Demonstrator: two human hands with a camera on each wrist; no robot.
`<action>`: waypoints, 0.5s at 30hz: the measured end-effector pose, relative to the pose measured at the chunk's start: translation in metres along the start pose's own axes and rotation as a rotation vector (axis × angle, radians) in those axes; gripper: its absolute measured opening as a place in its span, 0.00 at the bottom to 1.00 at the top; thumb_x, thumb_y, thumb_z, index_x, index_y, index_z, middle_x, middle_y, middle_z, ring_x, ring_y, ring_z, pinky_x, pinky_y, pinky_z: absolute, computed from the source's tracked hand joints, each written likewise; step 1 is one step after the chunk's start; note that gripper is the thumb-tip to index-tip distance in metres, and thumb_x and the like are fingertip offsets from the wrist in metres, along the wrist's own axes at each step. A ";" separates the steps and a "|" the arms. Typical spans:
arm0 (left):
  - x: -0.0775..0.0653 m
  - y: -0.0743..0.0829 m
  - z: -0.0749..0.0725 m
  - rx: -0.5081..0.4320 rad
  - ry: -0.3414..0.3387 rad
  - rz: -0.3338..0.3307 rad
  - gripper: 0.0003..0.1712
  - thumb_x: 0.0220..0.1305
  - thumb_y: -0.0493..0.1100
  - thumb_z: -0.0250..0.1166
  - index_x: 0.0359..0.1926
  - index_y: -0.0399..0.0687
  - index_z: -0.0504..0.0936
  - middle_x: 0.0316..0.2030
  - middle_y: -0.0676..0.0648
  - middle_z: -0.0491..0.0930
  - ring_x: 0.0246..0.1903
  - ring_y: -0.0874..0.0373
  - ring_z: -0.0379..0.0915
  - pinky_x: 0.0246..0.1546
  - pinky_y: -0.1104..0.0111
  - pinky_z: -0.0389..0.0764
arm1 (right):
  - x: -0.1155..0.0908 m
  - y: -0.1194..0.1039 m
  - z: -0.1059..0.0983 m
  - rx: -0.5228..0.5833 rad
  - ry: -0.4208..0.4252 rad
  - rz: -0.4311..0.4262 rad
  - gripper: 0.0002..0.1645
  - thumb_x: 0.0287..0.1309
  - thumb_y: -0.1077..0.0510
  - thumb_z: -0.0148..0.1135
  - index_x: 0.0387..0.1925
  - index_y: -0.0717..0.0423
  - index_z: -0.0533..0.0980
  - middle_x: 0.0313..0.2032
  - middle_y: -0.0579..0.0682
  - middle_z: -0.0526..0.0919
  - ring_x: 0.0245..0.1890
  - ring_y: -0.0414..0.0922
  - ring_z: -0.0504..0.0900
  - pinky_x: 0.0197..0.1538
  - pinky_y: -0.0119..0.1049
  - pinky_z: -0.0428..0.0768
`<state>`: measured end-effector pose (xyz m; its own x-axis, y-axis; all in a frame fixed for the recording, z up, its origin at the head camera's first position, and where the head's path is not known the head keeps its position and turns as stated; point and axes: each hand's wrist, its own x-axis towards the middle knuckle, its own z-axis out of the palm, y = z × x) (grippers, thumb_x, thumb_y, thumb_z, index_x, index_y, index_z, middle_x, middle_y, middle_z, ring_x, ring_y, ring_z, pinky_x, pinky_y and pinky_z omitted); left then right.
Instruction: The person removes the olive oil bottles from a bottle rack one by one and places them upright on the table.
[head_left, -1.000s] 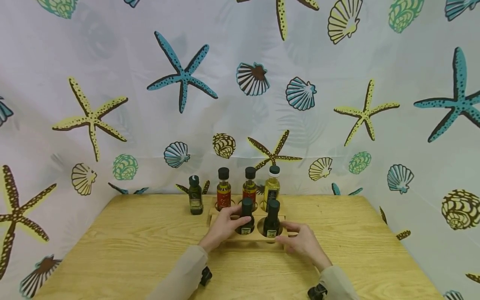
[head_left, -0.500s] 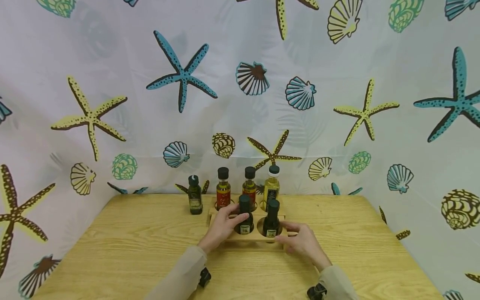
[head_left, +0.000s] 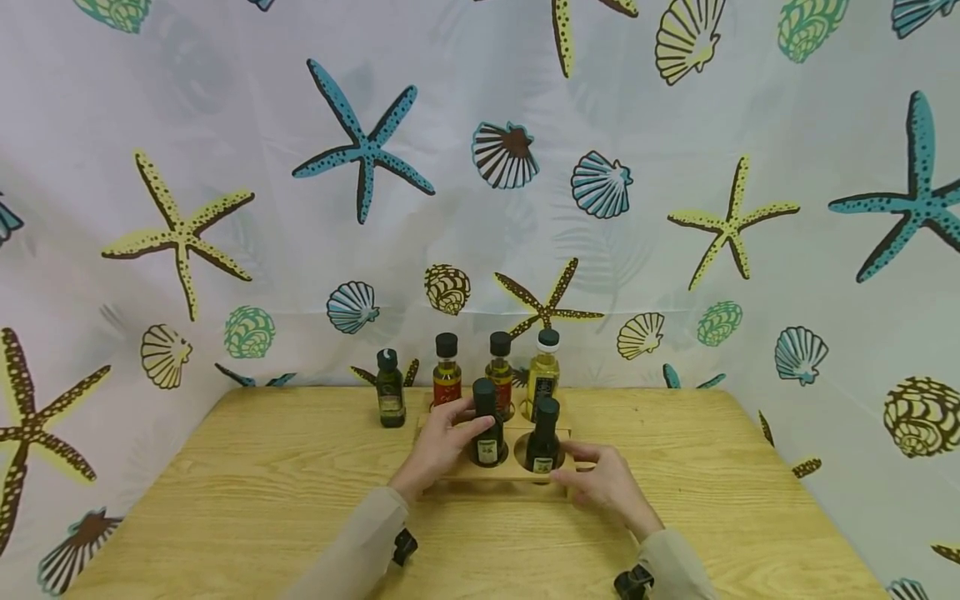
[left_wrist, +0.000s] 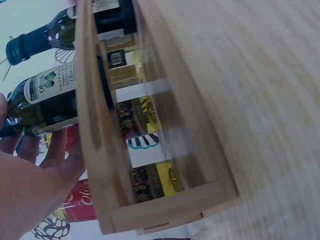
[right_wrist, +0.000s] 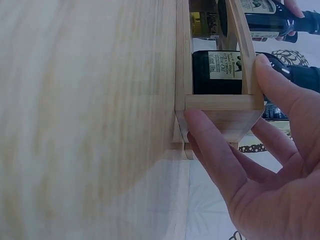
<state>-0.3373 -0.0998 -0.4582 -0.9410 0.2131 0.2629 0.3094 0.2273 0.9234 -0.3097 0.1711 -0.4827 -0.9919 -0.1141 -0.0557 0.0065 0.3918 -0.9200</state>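
Observation:
My left hand (head_left: 435, 442) grips a dark green olive oil bottle (left_wrist: 50, 95) with a black cap, at the front left hole of a two-tier wooden bottle rack (head_left: 517, 478). In the left wrist view its base sits up near the rack's upper board, well above the bottom rail. A matching olive oil bottle (head_left: 544, 437) stands low in the front right hole. At the rack's right end, my right hand (head_left: 603, 483) holds the wood, thumb on the upper board and fingers against the end panel (right_wrist: 220, 120).
On the rack's rear tier stand two red-labelled oil bottles (head_left: 447, 383) and a pale yellow oil bottle (head_left: 544, 375). Another dark green bottle (head_left: 391, 400) stands on the wooden table (head_left: 285, 475) left of the rack. A shell-patterned curtain (head_left: 480, 233) hangs close behind.
My left hand has raised the front left olive oil bottle, shifting it slightly left, so more of its label shows above the hole. The right hand and rack have stayed put.

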 end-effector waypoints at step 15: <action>-0.004 0.017 -0.018 -0.047 0.024 -0.018 0.26 0.66 0.51 0.65 0.62 0.48 0.78 0.51 0.45 0.83 0.51 0.53 0.79 0.55 0.55 0.79 | 0.000 0.000 -0.001 -0.006 -0.004 0.004 0.36 0.48 0.48 0.77 0.61 0.48 0.78 0.63 0.59 0.75 0.59 0.59 0.77 0.39 0.42 0.86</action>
<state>-0.3312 -0.1137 -0.4385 -0.9495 0.1867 0.2523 0.2864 0.1862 0.9398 -0.3098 0.1718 -0.4824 -0.9913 -0.1163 -0.0614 0.0101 0.3981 -0.9173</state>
